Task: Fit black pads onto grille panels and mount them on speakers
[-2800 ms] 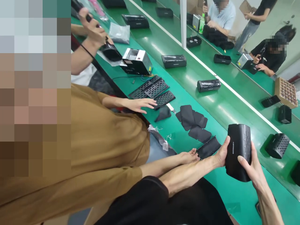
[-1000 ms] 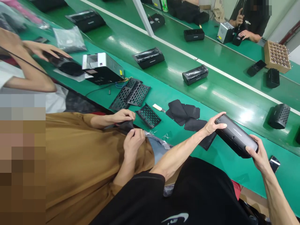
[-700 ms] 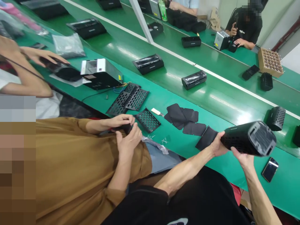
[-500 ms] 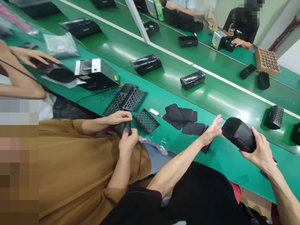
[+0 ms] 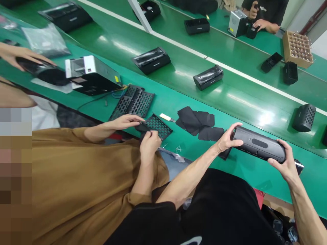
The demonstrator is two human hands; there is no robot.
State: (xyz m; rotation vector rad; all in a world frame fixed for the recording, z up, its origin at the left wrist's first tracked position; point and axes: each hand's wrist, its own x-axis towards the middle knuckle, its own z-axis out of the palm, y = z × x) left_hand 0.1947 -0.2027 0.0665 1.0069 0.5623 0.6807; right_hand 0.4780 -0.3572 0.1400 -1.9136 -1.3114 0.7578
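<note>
Left hand (image 5: pixel 227 140) and right hand (image 5: pixel 286 162) — each grip closed on one end of black, rounded plastic casing (image 5: pixel 259 143), held above green table (image 5: pixel 255 174); its underside hidden. Black piece (image 5: pixel 225 155) mostly covered by left wrist; dark, glossy phone (image 5: pixel 299 166) partly behind right hand. Black object (image 5: pixel 325 136) cut off at right edge — shape unclear.

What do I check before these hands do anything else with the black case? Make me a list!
1. Left hand on the case: ok, it grips one end.
2. Right hand on the case: ok, it grips the opposite end.
3. Neighbour's hands away from the case: ok, they are over by a mesh panel.
4. Phone well clear of the right wrist: not ok, it looks close beside it.
5. Underside of the case undamaged: cannot tell, it is hidden.
</note>
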